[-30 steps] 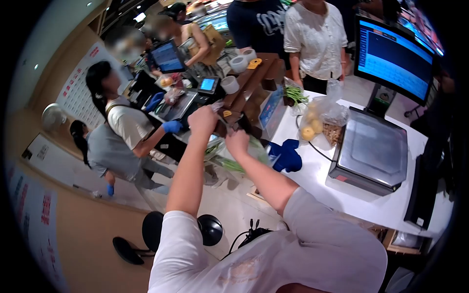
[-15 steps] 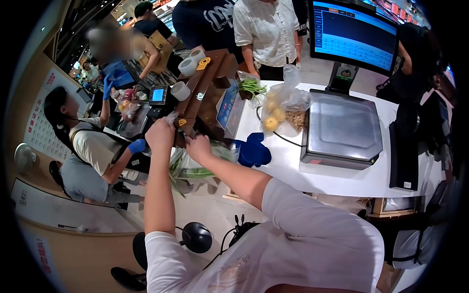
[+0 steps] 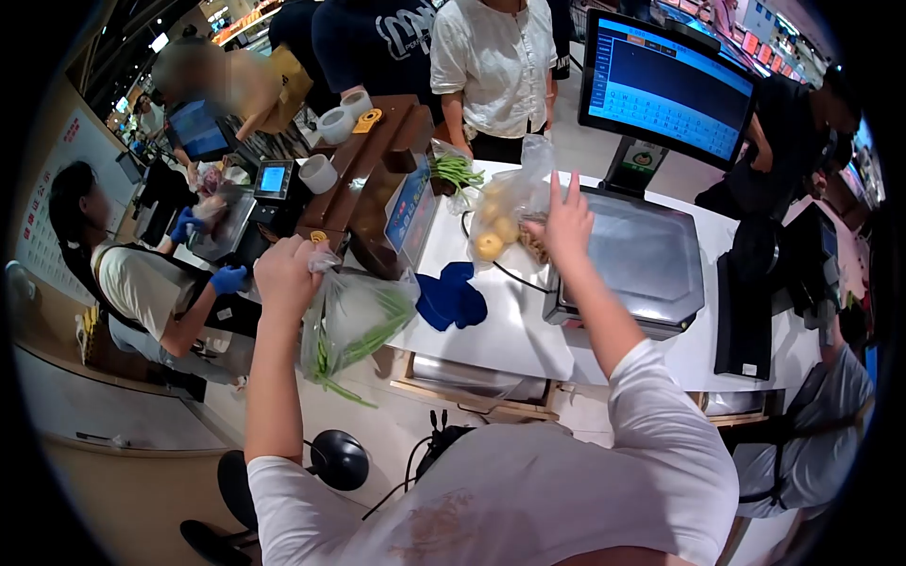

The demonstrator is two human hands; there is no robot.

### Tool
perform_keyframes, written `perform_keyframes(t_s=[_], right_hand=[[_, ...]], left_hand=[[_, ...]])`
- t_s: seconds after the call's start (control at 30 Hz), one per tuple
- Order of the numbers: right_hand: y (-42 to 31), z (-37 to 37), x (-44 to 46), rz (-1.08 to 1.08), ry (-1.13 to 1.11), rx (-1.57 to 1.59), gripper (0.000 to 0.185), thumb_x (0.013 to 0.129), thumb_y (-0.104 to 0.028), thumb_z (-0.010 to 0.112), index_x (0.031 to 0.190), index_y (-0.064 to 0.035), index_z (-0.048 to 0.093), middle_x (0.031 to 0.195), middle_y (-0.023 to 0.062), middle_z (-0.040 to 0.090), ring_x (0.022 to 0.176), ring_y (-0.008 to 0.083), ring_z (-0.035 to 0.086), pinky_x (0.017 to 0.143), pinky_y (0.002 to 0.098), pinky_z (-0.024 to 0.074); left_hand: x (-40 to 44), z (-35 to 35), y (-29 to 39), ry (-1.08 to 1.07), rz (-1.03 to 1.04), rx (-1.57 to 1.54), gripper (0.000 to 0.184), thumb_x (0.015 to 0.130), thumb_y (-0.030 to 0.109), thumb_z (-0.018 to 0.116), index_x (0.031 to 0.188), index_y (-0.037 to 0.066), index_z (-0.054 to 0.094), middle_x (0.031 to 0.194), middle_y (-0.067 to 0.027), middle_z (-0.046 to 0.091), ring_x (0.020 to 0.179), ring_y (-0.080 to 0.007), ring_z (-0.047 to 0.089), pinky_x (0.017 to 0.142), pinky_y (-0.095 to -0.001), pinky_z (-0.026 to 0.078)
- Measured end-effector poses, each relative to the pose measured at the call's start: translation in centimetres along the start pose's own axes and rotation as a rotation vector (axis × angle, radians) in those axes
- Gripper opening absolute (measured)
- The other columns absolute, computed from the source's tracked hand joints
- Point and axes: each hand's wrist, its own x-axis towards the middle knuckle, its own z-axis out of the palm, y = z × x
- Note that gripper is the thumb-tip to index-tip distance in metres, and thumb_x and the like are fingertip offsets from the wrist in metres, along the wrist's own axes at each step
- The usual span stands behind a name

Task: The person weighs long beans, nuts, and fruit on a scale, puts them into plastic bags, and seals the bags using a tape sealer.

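My left hand [image 3: 285, 274] is closed around the gathered top of a clear plastic bag of long green vegetables [image 3: 377, 330]. The bag hangs beside the counter, with some green ends sticking out at its bottom. My right hand [image 3: 566, 222] is open, fingers stretched out, at the left edge of the scale [image 3: 642, 259]. Just left of that hand lies a clear bag with round yellow produce [image 3: 493, 236]. Small brown items [image 3: 533, 243] show partly behind the thumb; I cannot tell their kind. A dark blue cloth-like item [image 3: 451, 297] lies on the white counter [image 3: 528, 340].
A brown box-like stand [image 3: 363, 179] with white tape rolls [image 3: 337, 124] rises at left. More greens [image 3: 455, 170] lie behind it. The monitor [image 3: 668, 85] stands behind the scale. A co-worker in blue gloves [image 3: 228, 279] is at left; several people stand across the counter.
My right hand has left the brown stand and moved right to the scale, its fingers now spread. My left hand keeps the bag of greens, which now hangs in fuller view.
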Motion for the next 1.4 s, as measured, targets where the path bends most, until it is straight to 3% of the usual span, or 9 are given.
perform_keyframes(t_s=[0.2, 0.3, 0.63, 0.77, 0.9, 1.1, 1.23, 1.33, 1.4], right_hand=[[6.0, 9.5, 3.7, 0.069, -0.417, 0.255, 0.028, 0.078, -0.025, 0.067, 0.095, -0.003, 0.068, 0.086, 0.0209, 0.066, 0.078, 0.0362, 0.064, 0.069, 0.0444, 0.05], [4.4, 4.5, 6.6, 0.132, -0.23, 0.431, 0.019, 0.079, -0.014, 0.056, 0.082, 0.0017, 0.066, 0.078, 0.0265, 0.063, 0.076, 0.0427, 0.063, 0.071, 0.0502, 0.0497], [10.2, -14.8, 14.0, 0.298, -0.071, 0.62, 0.026, 0.082, -0.022, 0.062, 0.071, 0.0013, 0.064, 0.057, 0.009, 0.06, 0.049, 0.0184, 0.055, 0.05, 0.0332, 0.0415], [12.6, -19.9, 11.7, 0.161, -0.148, 0.703, 0.022, 0.081, -0.02, 0.063, 0.075, 0.0007, 0.066, 0.056, 0.0066, 0.06, 0.048, 0.0135, 0.054, 0.05, 0.0305, 0.0418], [13.9, -19.8, 6.8, 0.135, -0.271, 0.69, 0.017, 0.08, -0.015, 0.061, 0.089, -0.0017, 0.068, 0.063, 0.0109, 0.063, 0.057, 0.0193, 0.058, 0.057, 0.0329, 0.0453], [19.6, -18.7, 3.0, 0.048, -0.303, 0.359, 0.028, 0.079, -0.025, 0.068, 0.095, -0.0024, 0.066, 0.101, 0.0164, 0.058, 0.083, 0.0331, 0.062, 0.067, 0.0417, 0.0497], [19.5, -22.2, 4.4, -0.066, -0.273, 0.002, 0.054, 0.075, -0.037, 0.074, 0.112, -0.0012, 0.057, 0.11, 0.0146, 0.057, 0.095, 0.0328, 0.062, 0.08, 0.042, 0.0501], [18.3, -23.1, 8.9, -0.228, -0.105, 0.375, 0.043, 0.079, -0.034, 0.07, 0.104, -0.001, 0.058, 0.118, 0.0151, 0.057, 0.096, 0.0318, 0.061, 0.078, 0.0425, 0.0508], [18.7, -19.5, 12.9, -0.387, 0.04, 0.228, 0.034, 0.081, -0.029, 0.067, 0.1, -0.0018, 0.058, 0.126, 0.015, 0.055, 0.093, 0.0309, 0.061, 0.075, 0.0427, 0.0512]], left_hand=[[2.0, -2.7, 6.4, 0.023, -0.081, -0.059, 0.025, 0.081, 0.022, 0.069, 0.066, 0.009, 0.053, 0.065, -0.0071, 0.053, 0.058, -0.0268, 0.056, 0.051, -0.0369, 0.043], [2.7, -1.9, 7.8, 0.043, -0.25, -0.155, 0.012, 0.084, 0.018, 0.062, 0.076, 0.009, 0.061, 0.072, -0.0092, 0.059, 0.064, -0.0311, 0.06, 0.055, -0.0398, 0.046], [10.0, 4.1, 12.9, -0.133, -0.565, -0.325, 0.022, 0.084, 0.027, 0.056, 0.089, 0.009, 0.068, 0.084, -0.0179, 0.066, 0.082, -0.0389, 0.063, 0.073, -0.0487, 0.05], [13.9, 6.9, 14.7, -0.148, -0.59, -0.406, 0.026, 0.085, 0.029, 0.055, 0.092, 0.008, 0.069, 0.087, -0.0205, 0.066, 0.085, -0.0403, 0.063, 0.076, -0.0493, 0.05], [17.2, 10.2, 15.1, -0.106, -0.621, -0.424, 0.028, 0.085, 0.03, 0.054, 0.095, 0.009, 0.07, 0.09, -0.0204, 0.067, 0.088, -0.0395, 0.064, 0.077, -0.0493, 0.05], [17.0, 13.1, 15.2, -0.268, -0.827, -0.397, 0.03, 0.086, 0.031, 0.053, 0.1, 0.01, 0.07, 0.093, -0.0176, 0.069, 0.09, -0.0372, 0.065, 0.079, -0.0473, 0.05], [16.2, 12.0, 16.7, -0.148, -0.826, -0.598, 0.044, 0.087, 0.04, 0.057, 0.106, 0.002, 0.065, 0.097, -0.0201, 0.066, 0.093, -0.0371, 0.063, 0.08, -0.0432, 0.049], [14.4, 10.7, 19.9, 0.191, -0.884, -0.572, 0.05, 0.086, 0.04, 0.063, 0.114, 0.0, 0.058, 0.098, -0.0171, 0.059, 0.094, -0.0322, 0.058, 0.082, -0.0399, 0.046], [12.1, 10.6, 22.3, 0.204, -0.737, -0.703, 0.052, 0.083, 0.035, 0.068, 0.119, 0.001, 0.051, 0.099, -0.0137, 0.051, 0.092, -0.0279, 0.053, 0.083, -0.038, 0.044]])
